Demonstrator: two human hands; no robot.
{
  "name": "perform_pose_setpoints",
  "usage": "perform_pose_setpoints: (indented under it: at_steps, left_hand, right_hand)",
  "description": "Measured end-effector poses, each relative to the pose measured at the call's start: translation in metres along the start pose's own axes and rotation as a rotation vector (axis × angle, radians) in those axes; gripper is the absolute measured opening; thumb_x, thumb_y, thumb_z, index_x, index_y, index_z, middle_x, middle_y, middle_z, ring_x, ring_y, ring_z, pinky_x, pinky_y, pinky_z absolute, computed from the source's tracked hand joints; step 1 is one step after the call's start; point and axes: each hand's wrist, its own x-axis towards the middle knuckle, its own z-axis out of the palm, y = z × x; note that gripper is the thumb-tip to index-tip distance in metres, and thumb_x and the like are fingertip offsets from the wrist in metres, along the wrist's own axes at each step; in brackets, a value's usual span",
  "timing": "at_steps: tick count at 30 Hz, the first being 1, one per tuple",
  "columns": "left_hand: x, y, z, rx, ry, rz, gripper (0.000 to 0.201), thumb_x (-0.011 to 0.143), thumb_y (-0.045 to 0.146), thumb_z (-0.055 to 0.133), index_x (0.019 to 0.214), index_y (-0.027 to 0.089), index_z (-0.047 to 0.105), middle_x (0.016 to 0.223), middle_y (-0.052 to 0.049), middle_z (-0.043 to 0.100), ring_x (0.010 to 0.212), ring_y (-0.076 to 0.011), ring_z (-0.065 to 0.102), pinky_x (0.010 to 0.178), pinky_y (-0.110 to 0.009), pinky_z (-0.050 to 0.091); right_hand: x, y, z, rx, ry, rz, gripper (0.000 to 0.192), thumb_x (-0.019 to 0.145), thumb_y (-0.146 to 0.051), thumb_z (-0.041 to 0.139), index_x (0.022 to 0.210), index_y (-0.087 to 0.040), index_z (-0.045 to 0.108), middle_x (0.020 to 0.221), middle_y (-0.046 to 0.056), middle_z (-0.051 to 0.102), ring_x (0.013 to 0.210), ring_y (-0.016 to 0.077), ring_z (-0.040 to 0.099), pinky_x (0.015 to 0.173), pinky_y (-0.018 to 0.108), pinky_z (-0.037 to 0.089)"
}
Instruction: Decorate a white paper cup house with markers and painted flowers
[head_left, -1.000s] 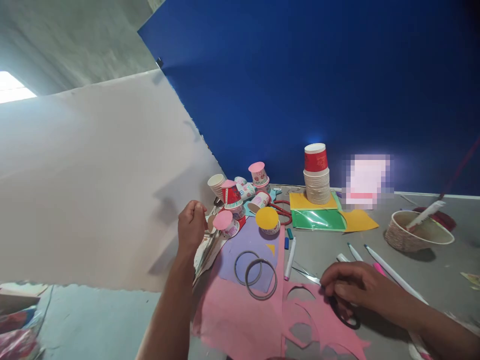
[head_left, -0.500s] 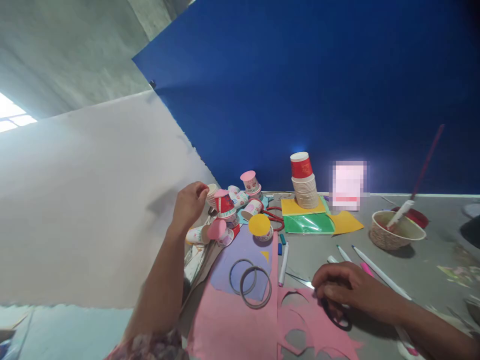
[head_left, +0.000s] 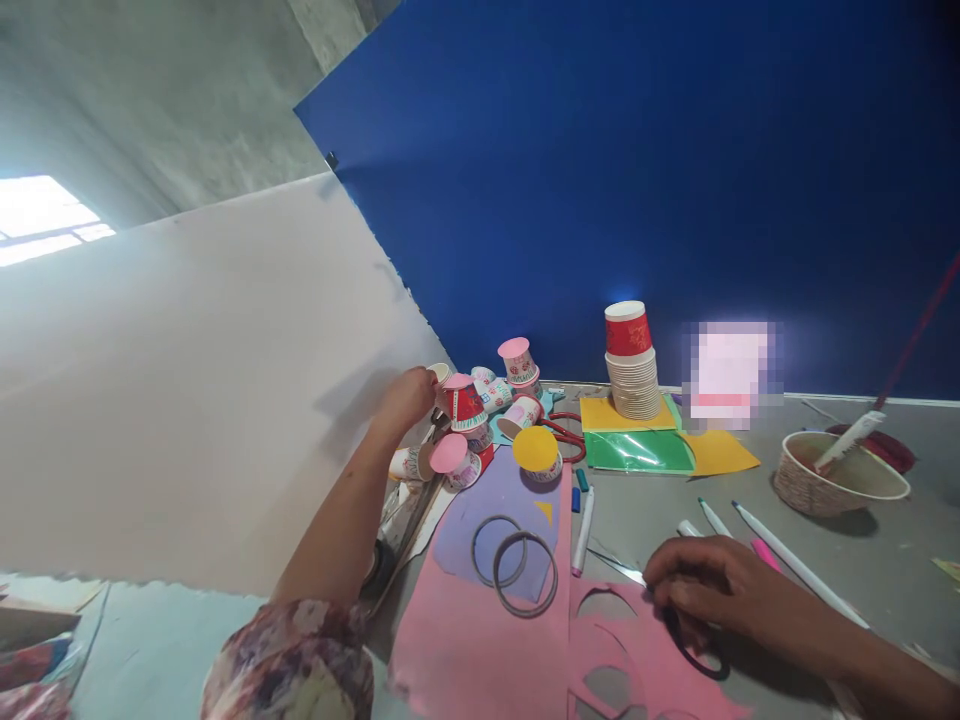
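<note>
The left hand (head_left: 409, 398) reaches far out to a pile of small paper cups (head_left: 480, 400) at the back of the grey surface (head_left: 862, 560). Its fingers are curled at the rim of a cup (head_left: 437, 373) at the edge of the pile, but I cannot tell if the grip has closed on it. The hand is just beside a red cup (head_left: 465, 400) with a pink paper lid. A big white board (head_left: 202, 380) leans up on the left, right behind this hand.

The right hand (head_left: 712, 580) lies low on the surface, near the front. Its grip is closed on black scissors (head_left: 694, 645); one dark loop of the handle shows under the fingers. The scissors rest on pink paper (head_left: 480, 650) with round holes cut out of it.

Between the two hands lies purple paper (head_left: 487, 500), and two thin rings (head_left: 517, 560) lie on it. A cup with a yellow lid (head_left: 535, 448) stands just past the purple paper. A white pen (head_left: 583, 518) lies beside it.

Farther back stands a tall stack of cups (head_left: 632, 370) with a red one on top, on yellow paper (head_left: 615, 412) next to green paper (head_left: 637, 450). Red scissors (head_left: 564, 430) lie by the pile. A woven bowl (head_left: 836, 480) with a brush in it sits well off to the right.
</note>
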Motion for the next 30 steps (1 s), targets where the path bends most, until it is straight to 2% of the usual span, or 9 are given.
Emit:
perform_pose_setpoints:
  at_steps: [9, 12, 16, 21, 24, 26, 28, 29, 30]
  left_hand:
    - [0.001, -0.001, -0.002, 0.023, 0.049, 0.035, 0.030, 0.103, 0.040, 0.068, 0.121, 0.016, 0.069, 0.120, -0.009, 0.072, 0.106, -0.0225, 0.072, 0.094, -0.044, 0.062]
    - [-0.002, -0.001, -0.006, 0.001, 0.091, 0.048, 0.016, 0.103, 0.027, 0.062, 0.103, 0.015, 0.072, 0.107, -0.010, 0.075, 0.099, -0.0226, 0.071, 0.090, -0.038, 0.057]
    - [-0.007, 0.001, -0.014, -0.041, 0.175, 0.049, 0.015, 0.093, 0.016, 0.057, 0.088, 0.017, 0.071, 0.099, -0.013, 0.075, 0.094, -0.0253, 0.070, 0.082, -0.034, 0.051]
    - [-0.018, -0.003, -0.044, -0.118, 0.350, -0.005, 0.013, 0.095, 0.022, 0.055, 0.088, 0.019, 0.066, 0.104, -0.013, 0.074, 0.095, -0.0264, 0.068, 0.086, -0.036, 0.051]
    - [-0.042, -0.005, -0.067, -0.179, 0.524, -0.056, 0.016, 0.100, 0.029, 0.053, 0.092, 0.020, 0.063, 0.106, -0.013, 0.071, 0.100, -0.0263, 0.066, 0.095, -0.039, 0.051]
    - [-0.069, 0.007, -0.071, -0.492, 0.789, -0.067, 0.016, 0.096, 0.035, 0.062, 0.090, 0.020, 0.063, 0.098, -0.008, 0.071, 0.094, -0.0229, 0.067, 0.093, -0.038, 0.052]
    - [-0.102, 0.036, -0.061, -0.962, 0.816, -0.070, 0.020, 0.089, 0.039, 0.072, 0.090, 0.021, 0.063, 0.081, 0.000, 0.068, 0.076, -0.0174, 0.066, 0.079, -0.032, 0.054]
    - [-0.118, 0.056, -0.050, -1.220, 0.679, -0.048, 0.025, 0.085, 0.041, 0.076, 0.090, 0.021, 0.063, 0.076, 0.001, 0.067, 0.071, -0.0155, 0.066, 0.074, -0.030, 0.054]
    - [-0.134, 0.079, -0.037, -1.451, 0.437, -0.019, 0.031, 0.081, 0.044, 0.081, 0.091, 0.021, 0.064, 0.076, 0.001, 0.069, 0.068, -0.0147, 0.067, 0.070, -0.028, 0.055]
  right_hand:
    - [0.000, 0.002, -0.002, -0.055, 0.006, 0.001, 0.049, 0.090, -0.066, 0.075, 0.103, -0.018, 0.072, 0.081, 0.004, 0.069, 0.066, 0.0163, 0.063, 0.063, 0.029, 0.048]
    - [0.000, 0.001, -0.001, -0.049, 0.012, -0.003, 0.048, 0.089, -0.065, 0.076, 0.102, -0.019, 0.073, 0.078, 0.003, 0.068, 0.065, 0.0164, 0.062, 0.062, 0.029, 0.047]
    - [0.000, -0.001, 0.001, -0.049, 0.018, 0.001, 0.049, 0.088, -0.065, 0.076, 0.100, -0.018, 0.073, 0.078, 0.003, 0.068, 0.064, 0.0171, 0.063, 0.062, 0.031, 0.047]
    - [-0.001, -0.002, 0.002, -0.050, 0.022, -0.002, 0.049, 0.088, -0.064, 0.077, 0.100, -0.017, 0.073, 0.080, 0.004, 0.069, 0.065, 0.0162, 0.063, 0.061, 0.030, 0.047]
    - [-0.001, -0.002, 0.001, -0.045, 0.027, -0.006, 0.051, 0.087, -0.066, 0.077, 0.101, -0.017, 0.073, 0.080, 0.003, 0.069, 0.065, 0.0162, 0.063, 0.061, 0.030, 0.047]
    - [-0.001, -0.002, 0.000, -0.072, 0.038, -0.023, 0.050, 0.088, -0.065, 0.077, 0.101, -0.017, 0.073, 0.080, 0.004, 0.069, 0.066, 0.0166, 0.064, 0.062, 0.030, 0.047]
    - [-0.001, -0.003, -0.002, -0.079, 0.075, -0.038, 0.049, 0.089, -0.064, 0.077, 0.103, -0.017, 0.074, 0.082, 0.004, 0.070, 0.069, 0.0176, 0.066, 0.065, 0.030, 0.049]
    - [-0.001, -0.004, -0.003, -0.070, 0.109, -0.049, 0.050, 0.088, -0.064, 0.078, 0.106, -0.018, 0.074, 0.085, 0.005, 0.071, 0.071, 0.0181, 0.066, 0.066, 0.031, 0.051]
    - [-0.001, -0.006, -0.004, -0.049, 0.161, -0.071, 0.052, 0.087, -0.065, 0.079, 0.110, -0.018, 0.074, 0.090, 0.006, 0.072, 0.071, 0.0182, 0.066, 0.066, 0.032, 0.052]
